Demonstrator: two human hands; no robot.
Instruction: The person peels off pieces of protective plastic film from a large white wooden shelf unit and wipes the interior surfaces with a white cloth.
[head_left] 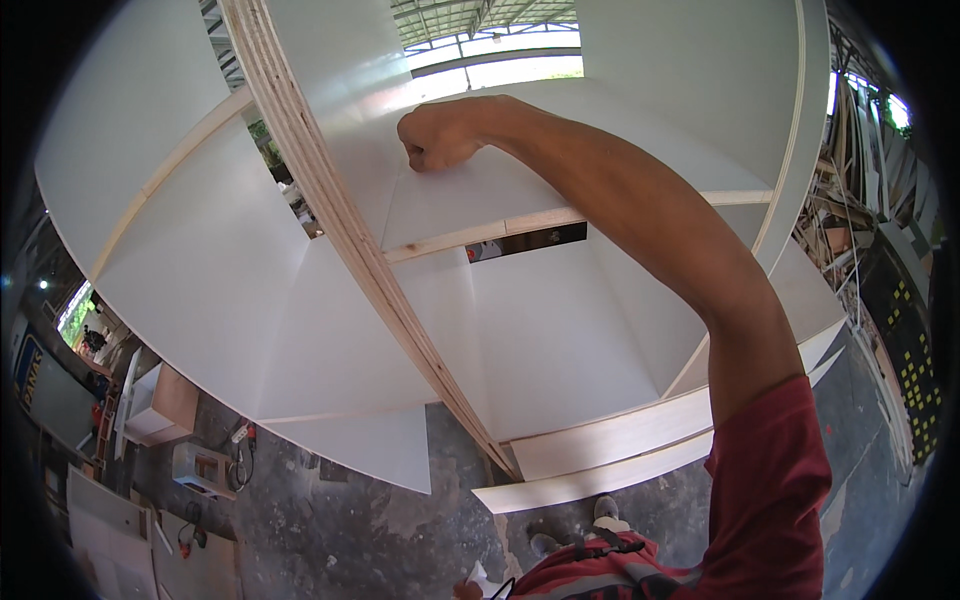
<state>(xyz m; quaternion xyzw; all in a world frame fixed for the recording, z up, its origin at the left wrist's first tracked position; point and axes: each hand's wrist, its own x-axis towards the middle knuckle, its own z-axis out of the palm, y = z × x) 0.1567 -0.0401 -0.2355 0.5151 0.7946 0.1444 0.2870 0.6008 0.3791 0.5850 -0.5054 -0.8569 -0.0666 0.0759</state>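
Note:
My right arm reaches up across an unfinished wooden cabinet with white inner faces. The right hand (440, 135) is closed in a fist over a white shelf (470, 195), near the upright plywood divider (350, 225). Anything inside that fist is hidden; its knuckles are at or just above the shelf surface. Only a small part of my left hand (467, 591) shows at the lower edge, in front of my body. It seems to grip a crumpled white piece (487, 577), paper or cloth, with its fingers mostly cut off.
Pale wooden edges front the compartments, and a loose-looking white strip (590, 475) runs along the cabinet's base. On the concrete floor (380, 510) at left are a grey stool (203, 468), a cable and board panels (110, 530). Stacked timber scraps (850, 170) stand at right.

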